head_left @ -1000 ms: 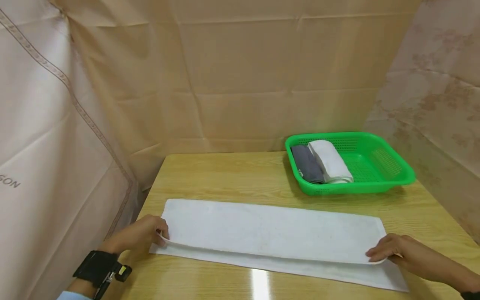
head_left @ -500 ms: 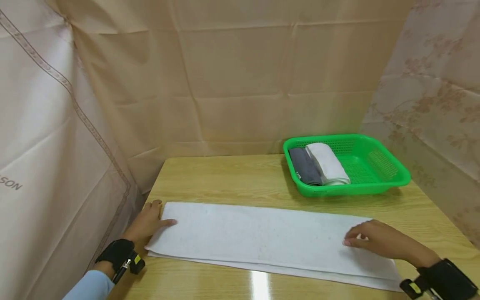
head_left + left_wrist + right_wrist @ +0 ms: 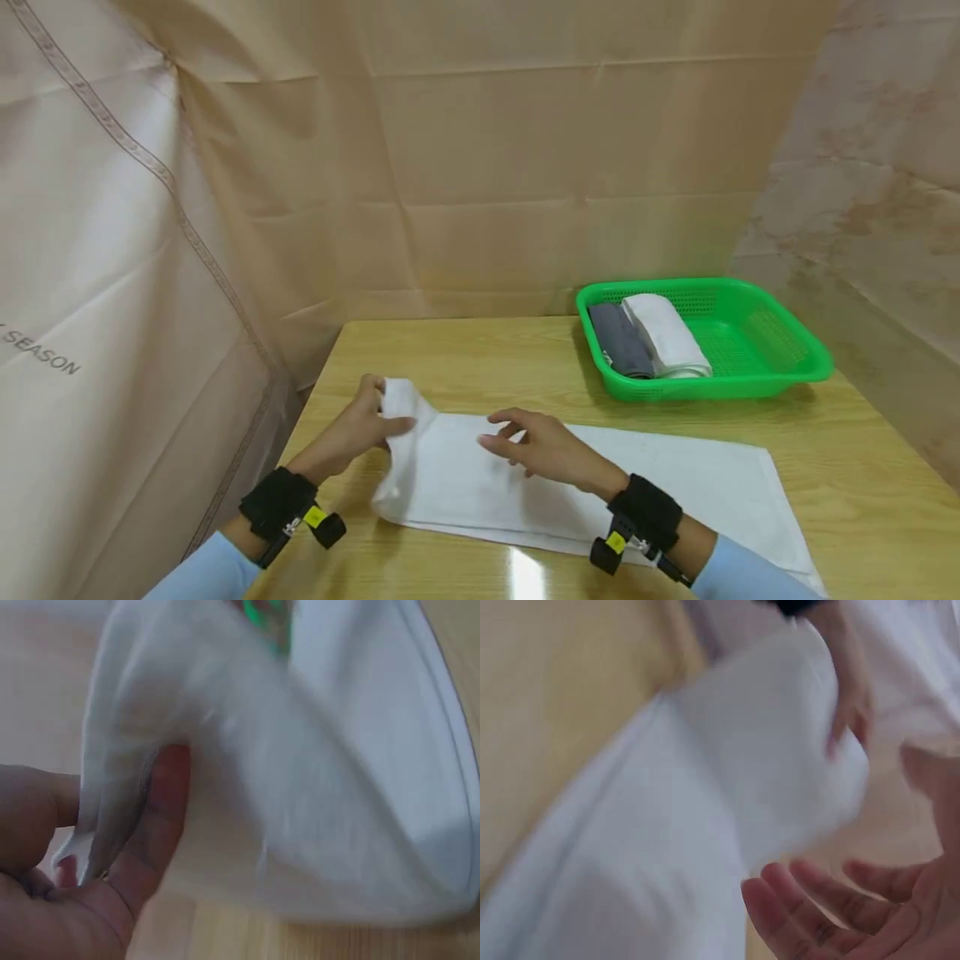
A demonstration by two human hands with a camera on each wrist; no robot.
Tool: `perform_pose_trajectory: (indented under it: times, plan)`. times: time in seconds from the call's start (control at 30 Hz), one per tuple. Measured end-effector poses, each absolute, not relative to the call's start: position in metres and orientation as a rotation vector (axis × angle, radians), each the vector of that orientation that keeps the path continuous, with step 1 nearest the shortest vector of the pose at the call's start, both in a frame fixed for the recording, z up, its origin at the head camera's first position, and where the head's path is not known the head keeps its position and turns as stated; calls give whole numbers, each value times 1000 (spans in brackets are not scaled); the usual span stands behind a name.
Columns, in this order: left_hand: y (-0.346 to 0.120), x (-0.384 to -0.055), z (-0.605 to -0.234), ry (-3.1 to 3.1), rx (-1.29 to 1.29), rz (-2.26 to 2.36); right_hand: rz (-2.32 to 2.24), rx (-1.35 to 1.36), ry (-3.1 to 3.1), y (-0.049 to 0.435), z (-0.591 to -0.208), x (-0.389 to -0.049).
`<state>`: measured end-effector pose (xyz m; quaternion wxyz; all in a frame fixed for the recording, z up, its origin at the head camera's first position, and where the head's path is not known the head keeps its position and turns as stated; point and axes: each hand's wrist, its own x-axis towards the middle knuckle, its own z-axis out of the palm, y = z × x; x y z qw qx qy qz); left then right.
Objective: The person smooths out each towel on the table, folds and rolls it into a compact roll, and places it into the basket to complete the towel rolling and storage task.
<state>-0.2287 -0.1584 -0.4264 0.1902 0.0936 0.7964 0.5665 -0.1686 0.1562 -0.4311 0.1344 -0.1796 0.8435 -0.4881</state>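
A white towel (image 3: 660, 467), folded into a long strip, lies across the wooden table. My left hand (image 3: 362, 429) pinches its left end between thumb and fingers and holds that end raised and bent up. In the left wrist view, the towel (image 3: 315, 787) hangs from the left hand (image 3: 127, 847), the thumb on one face and fingers behind. My right hand (image 3: 536, 446) hovers over the middle of the strip, fingers loosely spread and holding nothing. The right wrist view shows the right hand's fingers (image 3: 817, 915) apart beside the towel (image 3: 645, 847).
At the back right of the table (image 3: 465, 358) stands a green plastic basket (image 3: 795, 375). Inside it, on the left, lie a rolled dark grey towel (image 3: 621, 340) and a folded white towel (image 3: 666, 335). Beige cloth (image 3: 480, 167) hangs behind the table.
The upper layer was laid down and the right hand released the edge, moving left to mid-strip. The left hand let go, then took the left end and lifted it rightward.
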Motion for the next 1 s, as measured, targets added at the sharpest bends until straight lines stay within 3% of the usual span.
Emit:
perform_pose_trajectory:
  times: [0.17,0.33,0.53,0.73,0.87,1.0]
  plan:
    - [-89,-220,-401,1892,474,1758,-1696,-430,2342,121,-417,-158]
    - [-51,-229,-407,2066,626,1783,-1829,-268,2503,138,-405,-155]
    - [-31,-262,-448,2303,1074,1253,-1958,-140,2453,191,-379,-129]
    - [-29,-275,-483,2109,1183,1026,-1995,9,2557,258,-360,-97]
    - [-35,-273,-496,2143,1168,1034,-1789,120,2707,315,-376,-96]
    - [-38,-268,-502,2198,1127,1071,-1389,230,2828,359,-419,-103]
